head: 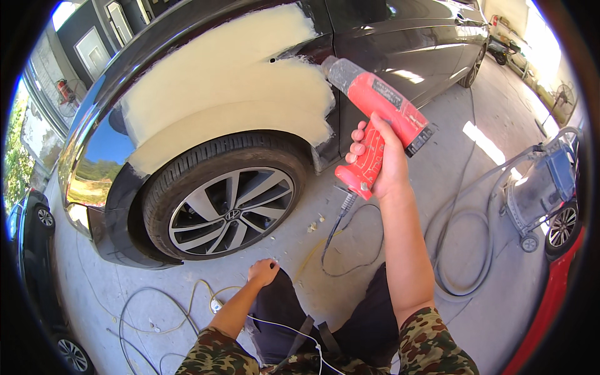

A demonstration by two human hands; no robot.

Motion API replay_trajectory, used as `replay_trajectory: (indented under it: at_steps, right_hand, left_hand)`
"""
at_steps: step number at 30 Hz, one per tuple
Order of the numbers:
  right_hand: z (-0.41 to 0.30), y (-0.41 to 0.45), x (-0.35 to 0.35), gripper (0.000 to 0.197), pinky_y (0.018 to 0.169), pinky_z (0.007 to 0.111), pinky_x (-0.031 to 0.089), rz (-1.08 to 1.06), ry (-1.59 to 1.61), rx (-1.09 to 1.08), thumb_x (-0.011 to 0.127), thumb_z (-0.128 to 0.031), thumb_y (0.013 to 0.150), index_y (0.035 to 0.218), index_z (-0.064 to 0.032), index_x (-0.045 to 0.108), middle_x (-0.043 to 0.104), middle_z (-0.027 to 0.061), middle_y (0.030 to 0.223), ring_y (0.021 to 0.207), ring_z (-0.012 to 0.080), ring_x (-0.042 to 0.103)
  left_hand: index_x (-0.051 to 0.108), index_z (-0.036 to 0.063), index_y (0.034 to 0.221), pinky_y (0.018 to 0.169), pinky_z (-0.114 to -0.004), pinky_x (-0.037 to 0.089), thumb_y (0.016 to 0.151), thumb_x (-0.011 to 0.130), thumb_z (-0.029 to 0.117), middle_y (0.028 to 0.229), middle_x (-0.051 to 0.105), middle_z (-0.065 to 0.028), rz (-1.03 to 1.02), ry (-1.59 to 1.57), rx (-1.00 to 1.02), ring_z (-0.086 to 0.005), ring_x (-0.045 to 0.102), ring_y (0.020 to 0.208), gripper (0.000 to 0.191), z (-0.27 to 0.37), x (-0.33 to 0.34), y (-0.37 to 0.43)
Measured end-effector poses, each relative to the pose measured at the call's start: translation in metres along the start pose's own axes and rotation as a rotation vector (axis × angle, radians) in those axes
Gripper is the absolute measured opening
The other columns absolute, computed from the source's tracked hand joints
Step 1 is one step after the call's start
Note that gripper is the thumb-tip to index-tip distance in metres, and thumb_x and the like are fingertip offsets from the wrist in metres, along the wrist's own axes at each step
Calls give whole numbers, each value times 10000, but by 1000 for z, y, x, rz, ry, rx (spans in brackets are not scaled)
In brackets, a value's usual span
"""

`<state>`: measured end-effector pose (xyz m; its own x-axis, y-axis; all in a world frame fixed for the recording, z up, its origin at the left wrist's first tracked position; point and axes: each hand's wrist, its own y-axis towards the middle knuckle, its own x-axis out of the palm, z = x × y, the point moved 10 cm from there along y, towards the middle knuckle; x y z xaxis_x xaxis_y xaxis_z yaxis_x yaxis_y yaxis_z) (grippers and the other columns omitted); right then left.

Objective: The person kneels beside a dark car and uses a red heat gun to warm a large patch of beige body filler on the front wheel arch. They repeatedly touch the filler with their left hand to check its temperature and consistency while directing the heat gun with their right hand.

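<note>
My right hand [391, 164] grips the handle of a red heat gun [382, 101], raised in front of the car's front fender. Its grey metal nozzle points up and left, close to the rear edge of a large patch of cream body filler [225, 79]. From the base of the handle a dark power cord [335, 239] hangs down to the floor. My left hand [264, 272] rests on my knee with its fingers curled in, and no object shows in it. Below the filler stands the front wheel [232, 213] of the dark car.
A wheeled vacuum [539, 178] stands at the right, its grey hose [464, 290] coiled on the floor. Cables and a yellow cord [187, 304] lie at the lower left. Other cars include a red one [548, 290] at the right. A pedestal fan [562, 98] is behind.
</note>
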<state>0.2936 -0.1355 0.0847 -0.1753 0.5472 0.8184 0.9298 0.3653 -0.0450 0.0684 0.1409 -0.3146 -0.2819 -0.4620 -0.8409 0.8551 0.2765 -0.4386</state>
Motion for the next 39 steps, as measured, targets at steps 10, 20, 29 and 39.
replay_trajectory:
  at_steps: [10, 20, 29, 39]
  right_hand:
    - [3, -11, 8, 308, 580, 332, 462, -41, -22, 15, 730, -362, 920, 969, -99, 579, 594, 36, 799, 607, 148, 556]
    - [42, -11, -71, 298, 581, 344, 473, 150, -12, 116, 734, -358, 918, 915, -116, 559, 578, 21, 768, 608, 153, 551]
    - [83, -9, -140, 292, 592, 351, 485, 317, 6, 251, 744, -335, 898, 895, -118, 549, 584, 15, 762, 610, 157, 568]
    - [66, -8, -113, 299, 595, 353, 482, 286, 7, 173, 743, -354, 894, 904, -124, 552, 584, 9, 757, 616, 157, 575]
  left_hand:
    - [740, 186, 1111, 965, -483, 517, 934, 569, 458, 1155, 725, -125, 11, -46, 4, -349, 657, 1122, 367, -2, 3, 3]
    - [749, 163, 1082, 942, -473, 529, 915, 617, 453, 1118, 732, -142, 26, -73, 32, -366, 665, 1090, 360, 5, 11, 13]
    - [747, 170, 1098, 950, -467, 529, 917, 612, 458, 1131, 732, -132, 19, -48, 55, -354, 668, 1097, 366, 20, 8, 12]
    - [745, 181, 1111, 952, -461, 531, 914, 605, 470, 1135, 734, -118, 18, -69, 35, -347, 672, 1095, 377, 14, 9, 12]
